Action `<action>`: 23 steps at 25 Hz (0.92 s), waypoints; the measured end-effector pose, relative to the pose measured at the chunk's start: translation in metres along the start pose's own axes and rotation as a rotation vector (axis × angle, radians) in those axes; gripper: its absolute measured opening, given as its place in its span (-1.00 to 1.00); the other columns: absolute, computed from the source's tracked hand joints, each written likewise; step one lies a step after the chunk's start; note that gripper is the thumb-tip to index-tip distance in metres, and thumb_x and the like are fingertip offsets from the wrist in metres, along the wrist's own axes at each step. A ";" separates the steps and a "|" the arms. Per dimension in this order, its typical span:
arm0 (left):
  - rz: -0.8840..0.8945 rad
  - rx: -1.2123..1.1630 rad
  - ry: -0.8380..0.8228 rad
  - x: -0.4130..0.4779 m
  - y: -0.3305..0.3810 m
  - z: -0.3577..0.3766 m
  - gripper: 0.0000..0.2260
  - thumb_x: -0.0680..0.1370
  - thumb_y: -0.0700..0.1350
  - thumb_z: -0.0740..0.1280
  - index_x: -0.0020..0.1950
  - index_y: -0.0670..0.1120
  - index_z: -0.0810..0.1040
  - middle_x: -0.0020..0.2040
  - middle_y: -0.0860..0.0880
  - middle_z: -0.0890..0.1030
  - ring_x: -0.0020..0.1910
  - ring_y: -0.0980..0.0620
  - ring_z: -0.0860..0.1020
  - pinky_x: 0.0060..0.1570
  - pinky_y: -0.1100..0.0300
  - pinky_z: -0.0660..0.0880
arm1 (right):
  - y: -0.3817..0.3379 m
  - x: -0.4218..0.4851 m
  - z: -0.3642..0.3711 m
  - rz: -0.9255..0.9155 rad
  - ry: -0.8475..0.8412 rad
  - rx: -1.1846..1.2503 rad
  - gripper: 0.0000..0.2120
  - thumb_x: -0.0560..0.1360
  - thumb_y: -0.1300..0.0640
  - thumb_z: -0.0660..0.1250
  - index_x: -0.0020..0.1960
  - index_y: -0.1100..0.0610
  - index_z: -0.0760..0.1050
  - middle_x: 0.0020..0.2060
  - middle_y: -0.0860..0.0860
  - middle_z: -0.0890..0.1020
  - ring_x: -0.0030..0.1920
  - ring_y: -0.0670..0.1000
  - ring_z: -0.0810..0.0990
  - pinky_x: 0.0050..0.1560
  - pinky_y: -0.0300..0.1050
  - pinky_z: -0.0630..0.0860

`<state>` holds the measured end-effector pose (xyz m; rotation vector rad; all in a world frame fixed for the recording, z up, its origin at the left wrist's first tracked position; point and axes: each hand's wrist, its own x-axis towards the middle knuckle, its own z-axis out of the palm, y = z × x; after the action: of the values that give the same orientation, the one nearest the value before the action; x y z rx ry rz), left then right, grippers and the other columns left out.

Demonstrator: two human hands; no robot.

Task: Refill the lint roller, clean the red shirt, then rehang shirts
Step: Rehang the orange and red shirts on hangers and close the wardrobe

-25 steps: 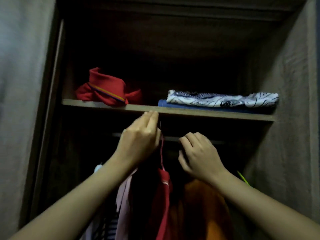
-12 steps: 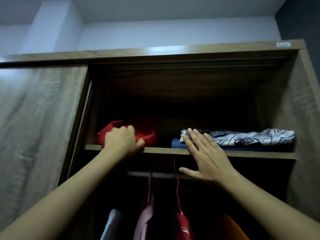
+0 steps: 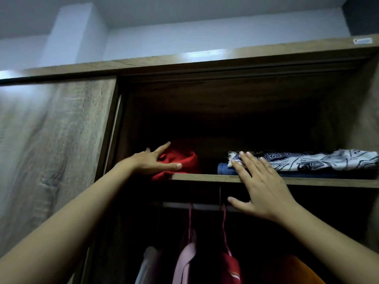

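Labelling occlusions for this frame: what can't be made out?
Head view only.
Back of the shelf: too dark.
Red cloth: partly covered by the left hand; grip unclear.
Blue cloth: mostly under the patterned cloth and right hand.
Hanging shirts: cut off by the bottom edge.
Lint roller: not in view.

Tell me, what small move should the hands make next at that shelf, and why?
Probably the left hand should curl its fingers round the red garment and draw it off the shelf. That hand lies spread on the garment, which overhangs the shelf's front edge. The right hand is open at the folded pile, holding nothing.
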<state>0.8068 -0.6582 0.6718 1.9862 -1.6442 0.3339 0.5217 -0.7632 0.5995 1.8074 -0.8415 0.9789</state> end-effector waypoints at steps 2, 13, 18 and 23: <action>0.026 0.050 -0.076 0.004 0.001 -0.007 -0.17 0.25 0.51 0.20 0.46 0.25 0.11 0.49 -0.13 0.26 0.43 -0.16 0.28 0.41 -0.02 0.23 | -0.001 0.000 0.000 -0.006 -0.003 -0.010 -0.13 0.28 -0.39 0.12 0.43 0.14 0.29 0.39 0.20 0.38 0.41 0.16 0.34 0.39 0.01 0.02; 0.527 0.329 0.678 -0.070 -0.013 0.014 -0.67 0.44 0.16 0.10 0.17 0.09 0.28 -0.06 -0.08 0.58 -0.13 -0.18 0.56 -0.31 0.01 0.52 | -0.028 0.010 -0.063 0.338 -0.220 0.828 0.14 0.12 -0.58 0.03 0.51 -0.03 -0.23 0.54 0.02 -0.07 0.53 -0.01 -0.13 0.50 0.03 -0.11; 0.747 0.320 0.732 -0.134 -0.002 0.022 -0.67 0.40 0.08 0.10 0.12 0.05 0.37 -0.18 -0.06 0.60 -0.29 -0.14 0.57 -0.48 0.07 0.50 | -0.066 -0.004 -0.114 0.227 -0.067 0.837 -0.07 0.24 -0.41 0.27 0.46 0.01 0.08 0.41 0.04 0.29 0.41 0.00 0.26 0.43 -0.05 0.20; 0.819 0.206 0.545 -0.199 0.001 0.061 -0.66 0.33 0.06 0.14 0.08 0.07 0.39 -0.18 -0.01 0.61 -0.29 -0.10 0.55 -0.44 0.11 0.49 | -0.094 -0.081 -0.119 0.093 -0.268 0.746 -0.64 0.42 -0.11 0.27 0.14 0.05 0.44 0.03 0.02 0.62 0.06 0.04 0.59 0.08 -0.03 0.48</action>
<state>0.7516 -0.5265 0.5207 1.0774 -1.9939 1.2538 0.5312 -0.6072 0.5275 2.5964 -0.7772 1.2307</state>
